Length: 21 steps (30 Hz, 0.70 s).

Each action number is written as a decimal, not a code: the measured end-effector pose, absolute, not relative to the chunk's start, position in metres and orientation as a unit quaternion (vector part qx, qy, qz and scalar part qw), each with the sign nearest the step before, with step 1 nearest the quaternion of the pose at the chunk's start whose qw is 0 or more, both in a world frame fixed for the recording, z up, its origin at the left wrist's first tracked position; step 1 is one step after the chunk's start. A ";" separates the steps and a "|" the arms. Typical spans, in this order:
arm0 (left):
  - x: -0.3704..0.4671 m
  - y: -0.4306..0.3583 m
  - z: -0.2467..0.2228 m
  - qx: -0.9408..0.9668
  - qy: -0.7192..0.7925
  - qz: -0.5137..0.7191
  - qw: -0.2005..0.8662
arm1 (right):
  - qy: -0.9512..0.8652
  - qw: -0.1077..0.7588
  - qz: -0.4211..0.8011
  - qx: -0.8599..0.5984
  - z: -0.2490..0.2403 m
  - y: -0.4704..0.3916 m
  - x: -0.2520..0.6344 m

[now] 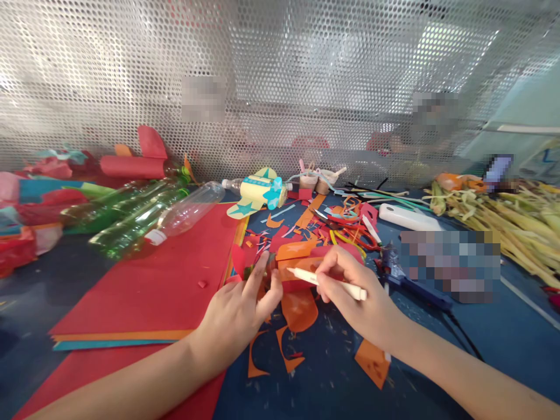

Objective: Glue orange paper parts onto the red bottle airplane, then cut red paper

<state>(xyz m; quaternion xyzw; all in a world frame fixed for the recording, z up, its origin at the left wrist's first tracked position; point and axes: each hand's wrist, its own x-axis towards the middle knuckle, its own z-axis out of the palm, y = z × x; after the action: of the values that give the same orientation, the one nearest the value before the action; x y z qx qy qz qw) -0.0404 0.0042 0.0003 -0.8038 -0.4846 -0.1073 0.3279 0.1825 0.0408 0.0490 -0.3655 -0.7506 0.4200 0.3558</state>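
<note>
My right hand (347, 286) pinches a slim white marker (306, 276) between thumb and fingers. The marker's tip is at the orange paper band on a bottle wrapped in red paper (326, 259), which lies on its side. My left hand (245, 303) grips the left end of this bottle, index finger and thumb lying along it; the grip is partly hidden. An orange paper flap (300, 309) hangs from the bottle's near side, and another orange piece (295, 249) stands on top. Curved orange scraps (286, 353) lie just in front on the dark blue table.
Red paper sheets (161, 286) are stacked at left, with green bottles (140, 219) and a clear bottle (192, 207) behind. A yellow paper-covered bottle (258, 191) lies at the back. Right are scissors (356, 233), a blue glue gun (413, 286) and dry husks (511, 224). Perforated metal (280, 76) rises behind.
</note>
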 end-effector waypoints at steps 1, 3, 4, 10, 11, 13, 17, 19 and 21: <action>-0.040 0.004 0.000 -0.803 -0.484 -0.107 0.331 | -0.750 0.354 0.423 -0.365 0.049 0.041 0.182; -0.040 0.004 0.000 -0.803 -0.483 -0.106 0.331 | -0.747 0.352 0.427 -0.367 0.048 0.041 0.182; -0.041 0.004 0.000 -0.804 -0.484 -0.107 0.329 | -0.747 0.355 0.426 -0.367 0.048 0.042 0.182; -0.041 0.004 0.002 -0.806 -0.492 -0.113 0.309 | -0.758 0.358 0.418 -0.349 0.051 0.043 0.181; -0.041 0.004 0.002 -0.807 -0.494 -0.117 0.302 | -0.758 0.356 0.418 -0.353 0.051 0.043 0.181; -0.041 0.004 0.001 -0.809 -0.498 -0.123 0.285 | -0.755 0.357 0.416 -0.359 0.051 0.043 0.181; -0.041 0.004 0.001 -0.809 -0.503 -0.120 0.278 | -0.745 0.360 0.429 -0.363 0.048 0.044 0.182; -0.040 0.003 0.002 -0.807 -0.503 -0.110 0.289 | -0.736 0.365 0.437 -0.366 0.047 0.045 0.183; -0.040 0.004 0.003 -0.806 -0.500 -0.098 0.302 | -0.731 0.369 0.439 -0.369 0.047 0.045 0.184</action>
<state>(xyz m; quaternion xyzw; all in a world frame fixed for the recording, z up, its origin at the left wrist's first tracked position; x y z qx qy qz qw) -0.0397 0.0035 0.0033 -0.8056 -0.5004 -0.0982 0.3018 0.1839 0.0447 0.0473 -0.3693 -0.7315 0.4391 0.3685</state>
